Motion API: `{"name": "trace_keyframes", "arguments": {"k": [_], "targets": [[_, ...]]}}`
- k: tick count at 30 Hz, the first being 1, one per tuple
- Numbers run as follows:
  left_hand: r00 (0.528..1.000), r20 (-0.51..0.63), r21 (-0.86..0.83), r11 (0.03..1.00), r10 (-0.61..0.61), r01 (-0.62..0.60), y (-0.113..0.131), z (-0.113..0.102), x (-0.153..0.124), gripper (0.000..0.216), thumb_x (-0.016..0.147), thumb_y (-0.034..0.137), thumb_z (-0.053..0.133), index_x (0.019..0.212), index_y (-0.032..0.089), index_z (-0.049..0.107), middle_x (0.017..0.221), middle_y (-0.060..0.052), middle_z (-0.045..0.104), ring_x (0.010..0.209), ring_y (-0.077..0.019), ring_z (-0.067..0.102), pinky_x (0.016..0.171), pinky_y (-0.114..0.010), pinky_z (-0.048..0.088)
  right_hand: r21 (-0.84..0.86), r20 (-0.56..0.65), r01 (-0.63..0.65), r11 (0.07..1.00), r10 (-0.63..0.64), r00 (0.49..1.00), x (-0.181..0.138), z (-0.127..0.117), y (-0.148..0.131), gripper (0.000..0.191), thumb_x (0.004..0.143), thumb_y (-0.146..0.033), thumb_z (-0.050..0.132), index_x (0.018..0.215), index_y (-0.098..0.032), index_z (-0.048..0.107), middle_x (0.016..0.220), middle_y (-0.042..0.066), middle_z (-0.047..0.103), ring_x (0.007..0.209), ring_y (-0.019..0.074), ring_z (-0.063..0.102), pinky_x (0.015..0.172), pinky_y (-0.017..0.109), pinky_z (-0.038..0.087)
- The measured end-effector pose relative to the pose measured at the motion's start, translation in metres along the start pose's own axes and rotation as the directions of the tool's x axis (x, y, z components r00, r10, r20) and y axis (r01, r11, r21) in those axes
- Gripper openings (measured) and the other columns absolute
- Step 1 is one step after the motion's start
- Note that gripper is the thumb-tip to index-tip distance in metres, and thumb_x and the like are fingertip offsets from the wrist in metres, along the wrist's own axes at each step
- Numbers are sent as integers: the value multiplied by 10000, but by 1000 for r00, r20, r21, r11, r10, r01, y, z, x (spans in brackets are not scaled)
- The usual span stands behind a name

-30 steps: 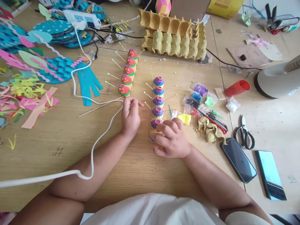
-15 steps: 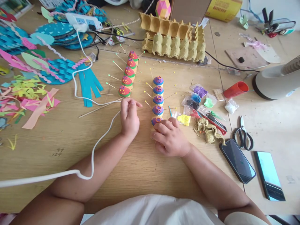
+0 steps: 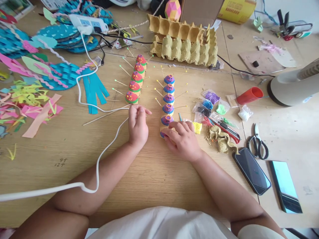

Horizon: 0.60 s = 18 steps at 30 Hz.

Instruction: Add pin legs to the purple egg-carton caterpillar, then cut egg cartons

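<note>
A row of egg-carton bumps forms a purple-and-blue caterpillar (image 3: 168,98), with smiling clay faces and yellow-tipped sticks out to its sides. My right hand (image 3: 184,137) is closed over its near end, fingers bent and partly hiding the nearest bump. To the left lies a red-and-green caterpillar (image 3: 135,86) of the same build, its sticks tipped pale green. Just below its near end rests my left hand (image 3: 138,126), loosely curled, with one finger pointing right and nothing seen in it.
Egg cartons (image 3: 184,48) stand at the back. On the right lie clay packets (image 3: 211,97), a utility knife (image 3: 228,130), scissors (image 3: 258,142) and two phones (image 3: 252,171). A white cable (image 3: 98,166) crosses my left forearm. Paper scraps (image 3: 30,103) and blue woven pieces (image 3: 59,75) cover the left.
The purple-and-blue caterpillar has slid away from me, and one more bump shows at its near end. My right hand has shifted slightly right and forward. My left hand has stayed put.
</note>
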<state>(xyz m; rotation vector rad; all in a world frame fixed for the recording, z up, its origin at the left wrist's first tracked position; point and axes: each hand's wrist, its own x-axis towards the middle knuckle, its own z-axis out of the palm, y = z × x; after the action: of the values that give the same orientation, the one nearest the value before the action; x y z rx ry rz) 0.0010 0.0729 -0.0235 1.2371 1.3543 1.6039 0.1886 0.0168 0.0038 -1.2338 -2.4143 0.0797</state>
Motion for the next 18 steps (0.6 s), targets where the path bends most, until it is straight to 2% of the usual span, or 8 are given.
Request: {"name": "trace_keyframes", "arguments": {"k": [7, 18], "targets": [[991, 104, 31, 996, 78, -82, 11, 1, -6, 270, 1015, 483, 521, 909, 236, 537, 860, -21, 640, 840, -159, 604, 819, -303, 489, -40, -74, -164, 986, 161, 984, 5, 4, 3, 246, 1027, -367, 547, 1227, -297, 672, 1126, 63, 670, 999, 232, 551, 877, 392, 361], [962, 240, 46, 989, 128, -143, 20, 2, -14, 267, 1020, 465, 525, 930, 222, 588, 847, -23, 644, 826, -156, 628, 790, -290, 514, 44, -59, -235, 971, 237, 970, 8, 8, 7, 240, 1036, -426, 535, 1184, -300, 674, 1028, 44, 712, 979, 227, 604, 849, 382, 345]]}}
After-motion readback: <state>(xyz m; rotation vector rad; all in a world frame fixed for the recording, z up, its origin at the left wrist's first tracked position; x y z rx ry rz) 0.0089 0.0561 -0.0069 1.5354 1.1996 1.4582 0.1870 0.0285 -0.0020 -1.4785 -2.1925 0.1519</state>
